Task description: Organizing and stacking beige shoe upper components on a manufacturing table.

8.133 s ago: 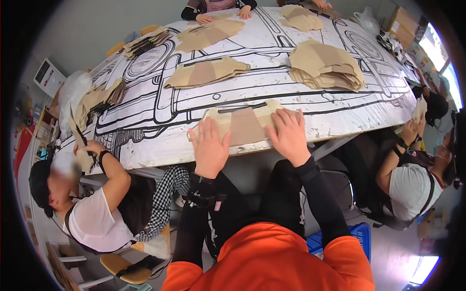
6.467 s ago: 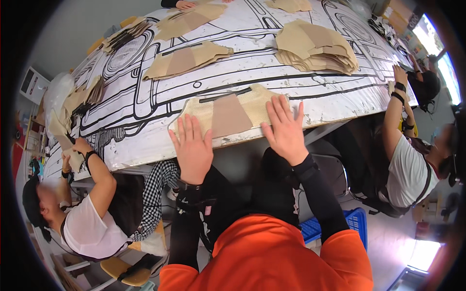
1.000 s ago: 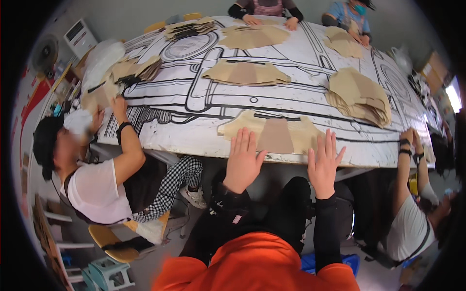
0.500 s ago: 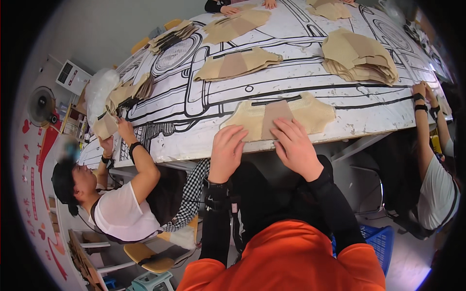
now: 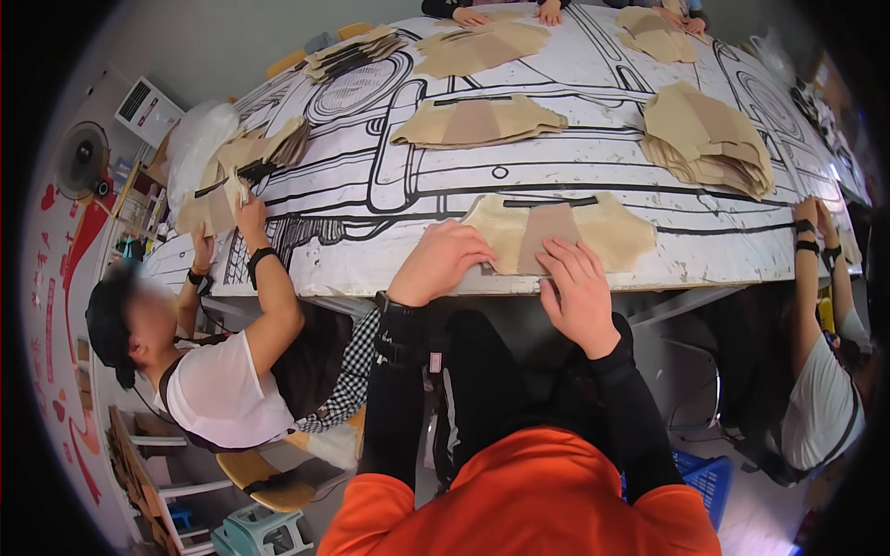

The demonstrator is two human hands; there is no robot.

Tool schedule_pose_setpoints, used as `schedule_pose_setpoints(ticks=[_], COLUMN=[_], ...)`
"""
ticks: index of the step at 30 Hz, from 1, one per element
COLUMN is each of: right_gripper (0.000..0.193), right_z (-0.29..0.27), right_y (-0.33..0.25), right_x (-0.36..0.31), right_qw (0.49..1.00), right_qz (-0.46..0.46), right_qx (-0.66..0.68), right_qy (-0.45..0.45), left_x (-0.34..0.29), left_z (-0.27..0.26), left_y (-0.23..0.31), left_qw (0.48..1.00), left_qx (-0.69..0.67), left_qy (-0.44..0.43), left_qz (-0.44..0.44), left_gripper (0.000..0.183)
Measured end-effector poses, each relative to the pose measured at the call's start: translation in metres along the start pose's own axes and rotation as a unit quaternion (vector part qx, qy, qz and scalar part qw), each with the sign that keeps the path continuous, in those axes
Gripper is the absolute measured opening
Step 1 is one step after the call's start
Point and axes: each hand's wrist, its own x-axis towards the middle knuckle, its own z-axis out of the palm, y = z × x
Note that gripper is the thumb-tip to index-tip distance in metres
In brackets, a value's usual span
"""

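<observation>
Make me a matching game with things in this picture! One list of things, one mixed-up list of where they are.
Things:
1. tan fabric piece
2. left hand
3. tall tan stack
4. blue crate

Places:
A. on the floor, lower right
B. flat at the table's near edge, under both hands
C. farther back on the table, to the right
D. pressing the fabric piece's left part

Pairs: 1-B, 2-D, 3-C, 4-A

Bare table [image 5: 389, 199] strip beyond tan piece [image 5: 556, 236]; tan stack [image 5: 709, 139] blocks right, folded pile [image 5: 477, 122] farther ahead.
</observation>
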Motion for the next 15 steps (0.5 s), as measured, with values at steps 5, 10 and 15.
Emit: schedule_pose_setpoints(ticks=[5, 10, 15], right_gripper=[0.040, 0.040, 0.040], right_z=[0.001, 0.002, -0.003], right_y=[-0.002, -0.004, -0.001], right_x=[0.001, 0.004, 0.000], right_qw=[1.000, 1.000, 1.000], right_qz=[0.003, -0.002, -0.001], right_qx=[-0.002, -0.004, -0.011], right_qy=[0.000, 0.005, 0.011], left_x=[0.004, 0.003, 0.002], left_z=[0.004, 0.021, 0.032], left_y=[-0.007, -0.003, -0.007], left_qw=[0.999, 0.996, 0.992], left_qx=[-0.028, -0.020, -0.065], left_qy=[-0.025, 0.082, 0.107], left_qz=[-0.002, 0.006, 0.010], left_gripper=[0.014, 0.014, 0.012])
